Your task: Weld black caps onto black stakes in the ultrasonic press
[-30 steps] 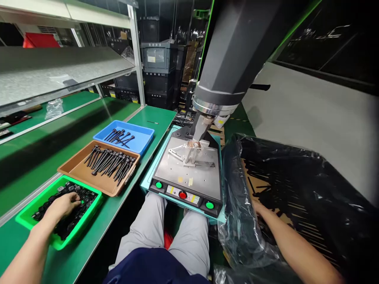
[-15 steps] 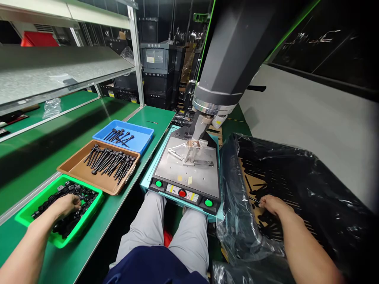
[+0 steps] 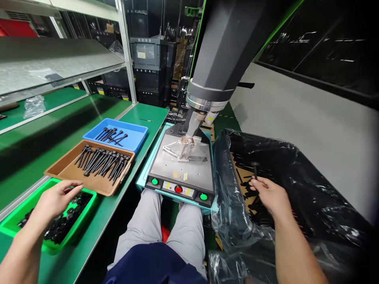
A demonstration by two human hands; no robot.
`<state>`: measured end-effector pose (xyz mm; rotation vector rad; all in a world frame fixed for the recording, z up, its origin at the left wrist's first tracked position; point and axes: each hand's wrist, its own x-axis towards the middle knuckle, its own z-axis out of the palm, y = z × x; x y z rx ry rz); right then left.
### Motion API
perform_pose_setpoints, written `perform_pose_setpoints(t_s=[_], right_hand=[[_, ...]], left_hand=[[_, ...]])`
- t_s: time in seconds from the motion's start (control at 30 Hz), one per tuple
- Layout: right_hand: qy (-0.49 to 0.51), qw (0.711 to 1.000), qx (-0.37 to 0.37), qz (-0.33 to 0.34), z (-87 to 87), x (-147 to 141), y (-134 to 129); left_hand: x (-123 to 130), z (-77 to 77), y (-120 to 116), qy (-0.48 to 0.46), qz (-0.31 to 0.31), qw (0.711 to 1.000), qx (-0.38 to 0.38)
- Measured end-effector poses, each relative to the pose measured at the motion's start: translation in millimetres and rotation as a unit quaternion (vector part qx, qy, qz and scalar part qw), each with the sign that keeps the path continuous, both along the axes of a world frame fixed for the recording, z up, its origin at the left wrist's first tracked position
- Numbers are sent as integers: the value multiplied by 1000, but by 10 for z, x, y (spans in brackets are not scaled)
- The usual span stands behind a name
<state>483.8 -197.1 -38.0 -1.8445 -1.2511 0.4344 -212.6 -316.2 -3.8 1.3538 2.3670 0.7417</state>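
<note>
My right hand (image 3: 271, 193) pinches a black rod with a wide head (image 3: 255, 169), held upright above the plastic-lined bin (image 3: 299, 161), where many similar dark rods lie on brown cardboard. My left hand (image 3: 57, 199) hovers over the green tray (image 3: 91, 201) of small black plastic parts (image 3: 66, 223). Its thumb and fingertips come close together near the brown tray's rim; whatever lies between them is hidden. The brown tray (image 3: 60, 165) holds several headed black rods (image 3: 103, 163). Behind it, a blue tray (image 3: 137, 136) contains several more.
Between my hands stands a press-like machine (image 3: 214, 63), its tip down at a clear fixture (image 3: 186, 149) on a metal plate (image 3: 166, 167). Along its front are two green buttons (image 3: 203, 196) and a red one (image 3: 178, 189). A shelf (image 3: 65, 67) overhangs the green bench (image 3: 109, 103).
My left hand has risen out of the small parts in the green tray. My right hand has lifted and turned a headed rod upright above the bin. The view has shifted slightly.
</note>
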Motion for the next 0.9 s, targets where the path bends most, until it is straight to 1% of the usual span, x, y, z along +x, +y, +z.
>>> perform_pose_setpoints(t_s=[0.03,0.07,0.13,0.17,0.2,0.23,0.27,0.3,0.37,0.43,0.5,0.57,0.7,0.83,0.9], right_hand=[[68,997,-4,36,11,-221,-91],[107,992,-13,69,14,-465,-183],[153,975,-37,155,2,-986,-357],[170,962,-54,206,-13,-1245,-436],[185,946,-68,257,-32,-1492,-506],[195,932,-68,298,-53,-1719,-568],[198,920,-67,332,-75,-1922,-620],[202,909,-64,358,-96,-2097,-662],[209,898,-60,382,-128,-2359,-716],[215,896,-54,385,-140,-2512,-738],[222,897,-46,380,-139,-2582,-742],[234,897,-40,373,-139,-2601,-741],[256,894,-36,367,-168,-2592,-747],[259,891,-32,372,-200,-2595,-761],[246,898,-24,364,-208,-2602,-770]], left_hand=[[192,53,79,-54,-12,998,30],[397,98,167,-131,-34,989,57],[819,156,365,-244,-82,961,100],[1029,169,467,-286,-105,945,120],[1233,171,566,-327,-115,926,148],[1429,163,656,-381,-134,900,167],[1616,147,735,-444,-146,865,182],[1792,124,799,-507,-153,829,182],[2097,65,877,-599,-171,766,156],[2324,0,900,-655,-192,721,119],[2466,-62,895,-681,-202,698,91],[2536,-112,885,-687,-199,694,81],[2565,-152,887,-683,-194,700,77],[2566,-144,898,-706,-186,682,47],[2567,-142,901,-712,-179,678,33]])
